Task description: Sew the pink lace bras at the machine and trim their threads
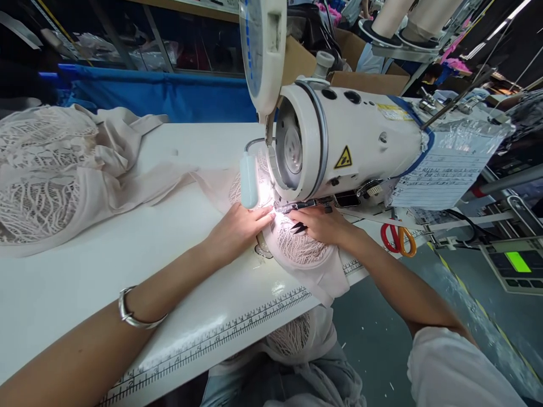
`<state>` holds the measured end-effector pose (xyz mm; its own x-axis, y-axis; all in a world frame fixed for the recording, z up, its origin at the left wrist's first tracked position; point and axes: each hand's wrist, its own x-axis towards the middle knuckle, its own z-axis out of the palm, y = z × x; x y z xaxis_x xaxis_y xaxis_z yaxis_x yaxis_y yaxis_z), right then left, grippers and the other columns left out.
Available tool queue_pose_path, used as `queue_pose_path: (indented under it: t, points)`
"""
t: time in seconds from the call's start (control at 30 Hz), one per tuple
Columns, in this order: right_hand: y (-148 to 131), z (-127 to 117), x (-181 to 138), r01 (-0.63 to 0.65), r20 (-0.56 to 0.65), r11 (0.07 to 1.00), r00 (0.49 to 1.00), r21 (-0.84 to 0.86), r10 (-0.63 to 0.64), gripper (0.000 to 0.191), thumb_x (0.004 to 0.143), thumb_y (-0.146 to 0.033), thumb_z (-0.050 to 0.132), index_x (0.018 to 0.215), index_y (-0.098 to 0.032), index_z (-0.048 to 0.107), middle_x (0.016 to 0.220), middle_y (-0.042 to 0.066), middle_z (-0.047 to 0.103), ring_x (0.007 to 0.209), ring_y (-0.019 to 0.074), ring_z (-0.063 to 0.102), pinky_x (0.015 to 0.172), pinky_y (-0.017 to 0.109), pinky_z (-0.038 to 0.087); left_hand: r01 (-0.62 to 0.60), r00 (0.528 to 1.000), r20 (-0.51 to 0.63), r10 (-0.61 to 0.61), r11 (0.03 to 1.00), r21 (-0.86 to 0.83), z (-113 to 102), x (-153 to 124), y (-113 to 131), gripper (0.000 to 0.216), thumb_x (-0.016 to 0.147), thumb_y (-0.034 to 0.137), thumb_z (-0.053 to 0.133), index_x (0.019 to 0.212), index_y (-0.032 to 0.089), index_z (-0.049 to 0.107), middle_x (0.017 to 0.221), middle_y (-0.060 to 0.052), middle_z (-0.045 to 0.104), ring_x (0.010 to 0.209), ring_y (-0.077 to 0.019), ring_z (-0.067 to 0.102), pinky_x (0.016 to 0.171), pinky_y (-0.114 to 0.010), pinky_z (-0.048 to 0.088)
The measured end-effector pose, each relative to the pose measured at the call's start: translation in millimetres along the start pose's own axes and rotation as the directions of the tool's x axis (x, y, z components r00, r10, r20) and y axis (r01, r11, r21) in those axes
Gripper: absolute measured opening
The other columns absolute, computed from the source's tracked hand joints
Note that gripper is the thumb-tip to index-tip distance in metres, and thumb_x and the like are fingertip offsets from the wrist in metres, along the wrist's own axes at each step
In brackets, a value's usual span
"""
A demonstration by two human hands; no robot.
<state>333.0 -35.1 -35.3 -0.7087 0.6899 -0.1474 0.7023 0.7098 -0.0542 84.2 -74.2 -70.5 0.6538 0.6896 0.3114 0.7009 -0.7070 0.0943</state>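
A pale pink lace bra (303, 249) lies under the head of the white sewing machine (352, 141), its near cup hanging toward the table edge. My left hand (240, 229) is closed at the fabric's edge just left of the lit needle area, fingertips pressed together on the bra. From the right, my right hand (320, 224) reaches in beside the presser foot, fingers curled over the cloth. Dark pointed blades of small thread snips (299, 228) stick out beneath its palm. The needle point itself is lost in the bright light.
More pale pink bras (42, 186) are heaped on the left, joined by a strip to the sewn piece. Red and orange-handled scissors (399, 238) lie right of my right hand. A printed ruler (220, 333) runs along the table's front edge. Another bra (292, 333) hangs over my lap.
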Motion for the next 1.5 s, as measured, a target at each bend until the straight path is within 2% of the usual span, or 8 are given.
queue_pose_path:
  t: [0.13,0.3,0.4,0.5,0.57,0.7,0.93,1.5]
  points:
    - [-4,2,3,-0.103,-0.044,0.994,0.993,0.041,0.105,0.005,0.088,-0.018,0.057,0.089,-0.022,0.060,0.086,0.004,0.070,0.079,0.0202,0.057,0.062,0.030,0.028,0.025,1.000,0.015,-0.025,0.999,0.025,0,1,3,0.045,0.087,-0.005,0.036,0.115,0.016,0.065,0.119,-0.013,0.070,0.080,-0.0219,0.060,0.066,-0.036,0.040]
    - [-2,12,3,-0.169,-0.106,0.983,0.979,0.075,0.176,0.008,0.088,-0.022,0.063,0.095,-0.020,0.062,0.090,0.007,0.069,0.081,0.0214,0.058,0.065,0.029,0.033,0.081,0.996,0.016,-0.086,0.976,0.202,-4,4,31,0.036,0.093,-0.001,0.035,0.105,0.010,0.067,0.102,-0.016,0.069,0.083,-0.0239,0.060,0.068,-0.036,0.044]
    - [2,17,1,-0.144,-0.146,0.984,0.976,0.109,0.159,0.022,0.085,-0.013,0.060,0.106,-0.021,0.063,0.093,0.006,0.069,0.082,0.0202,0.058,0.067,0.028,0.036,0.112,0.991,0.052,-0.124,0.975,0.191,0,3,53,0.032,0.102,0.020,0.038,0.097,0.009,0.067,0.092,-0.015,0.068,0.086,-0.0258,0.061,0.071,-0.037,0.049]
    - [5,22,-1,-0.138,-0.161,0.984,0.975,0.117,0.156,0.018,0.086,-0.013,0.057,0.101,-0.021,0.064,0.091,0.005,0.068,0.078,0.0193,0.057,0.065,0.028,0.035,0.150,0.988,0.016,-0.155,0.971,0.188,8,0,66,0.047,0.103,0.047,0.041,0.109,0.007,0.065,0.108,-0.020,0.068,0.108,-0.0325,0.060,0.091,-0.047,0.051]
    - [7,25,-2,-0.159,-0.184,0.981,0.967,0.108,0.177,0.014,0.086,-0.016,0.059,0.099,-0.021,0.064,0.090,0.006,0.067,0.077,0.0198,0.057,0.064,0.028,0.035,0.162,0.987,-0.009,-0.163,0.972,0.168,14,-1,68,0.053,0.101,0.052,0.042,0.118,0.005,0.062,0.115,-0.022,0.067,0.117,-0.0347,0.058,0.101,-0.051,0.047]
    - [10,28,-2,-0.148,-0.189,0.980,0.967,0.133,0.172,0.026,0.082,-0.015,0.061,0.107,-0.020,0.065,0.093,0.007,0.069,0.078,0.0202,0.057,0.064,0.028,0.037,0.147,0.989,-0.009,-0.147,0.983,0.112,19,-3,64,0.057,0.101,0.049,0.042,0.125,0.000,0.056,0.124,-0.027,0.064,0.125,-0.0372,0.056,0.107,-0.052,0.046]
    - [11,23,-5,0.080,-0.192,0.995,0.979,0.065,-0.066,0.065,0.075,0.003,0.042,0.125,-0.030,0.066,0.095,0.001,0.069,0.083,0.0171,0.056,0.060,0.026,0.033,0.152,0.987,-0.054,-0.154,0.988,-0.031,18,-6,58,0.042,0.099,0.032,0.046,0.132,0.006,0.048,0.131,-0.024,0.061,0.128,-0.0352,0.057,0.107,-0.053,0.049]
    - [13,33,0,0.088,-0.130,0.984,0.989,0.153,-0.068,0.059,0.078,0.001,0.046,0.128,-0.026,0.063,0.111,0.004,0.067,0.096,0.0201,0.059,0.078,0.029,0.045,0.068,0.994,-0.076,-0.083,0.982,-0.177,8,-8,31,0.036,0.095,0.017,0.044,0.130,0.009,0.053,0.130,-0.022,0.064,0.128,-0.0341,0.057,0.100,-0.053,0.056]
